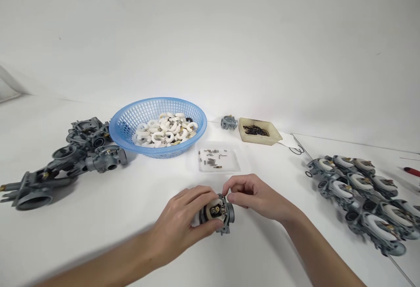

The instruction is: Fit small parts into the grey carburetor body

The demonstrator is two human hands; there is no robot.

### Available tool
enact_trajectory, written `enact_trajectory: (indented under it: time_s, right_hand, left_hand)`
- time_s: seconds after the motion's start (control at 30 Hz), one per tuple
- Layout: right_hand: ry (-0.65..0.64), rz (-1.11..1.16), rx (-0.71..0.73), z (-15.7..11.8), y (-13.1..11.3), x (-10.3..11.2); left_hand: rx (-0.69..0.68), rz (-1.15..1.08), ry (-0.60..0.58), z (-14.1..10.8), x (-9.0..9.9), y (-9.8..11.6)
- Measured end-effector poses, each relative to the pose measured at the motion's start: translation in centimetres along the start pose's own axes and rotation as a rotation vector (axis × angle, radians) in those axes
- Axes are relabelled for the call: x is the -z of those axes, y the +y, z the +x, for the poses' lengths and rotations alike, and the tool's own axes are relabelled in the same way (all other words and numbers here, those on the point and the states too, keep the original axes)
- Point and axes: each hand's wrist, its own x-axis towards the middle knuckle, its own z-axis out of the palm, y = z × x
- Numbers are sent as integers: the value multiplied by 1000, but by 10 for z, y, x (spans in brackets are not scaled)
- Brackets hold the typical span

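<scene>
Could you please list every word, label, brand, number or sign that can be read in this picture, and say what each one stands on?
None can be read.
The grey carburetor held between the left hand and right hand shows no legible marking.
The blue basket, the beige tray, the clear tray of small pins and the rows of carburetors bear no print; any cast marks are too small to tell.

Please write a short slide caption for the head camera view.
Both hands, left hand and right hand, hold a grey carburetor body on a white table, near a blue basket.
</scene>
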Motion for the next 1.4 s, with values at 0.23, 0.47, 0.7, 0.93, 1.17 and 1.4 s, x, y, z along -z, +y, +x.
enact_trajectory:
  time_s: [0.23,0.47,0.7,0.93,1.17,1.4]
  right_hand:
    - [-51,-6,-14,-1,-1,1]
    - [-126,-133,-29,-7,-6,-2]
    - [22,-410,-5,-10,-16,-17]
    - [67,-555,67,-11,-16,-21]
    - [88,-611,122,-12,-12,-20]
    - [124,-623,186,-11,-8,-21]
  left_hand:
    - [23,-10,-25,0,0,2]
    - [30,-15,-35,1,0,1]
    - [42,-46,-49,2,3,2]
    - [79,-58,-80,0,3,3]
    - [83,-59,-60,-1,-1,0]
    - [111,-86,-97,1,4,3]
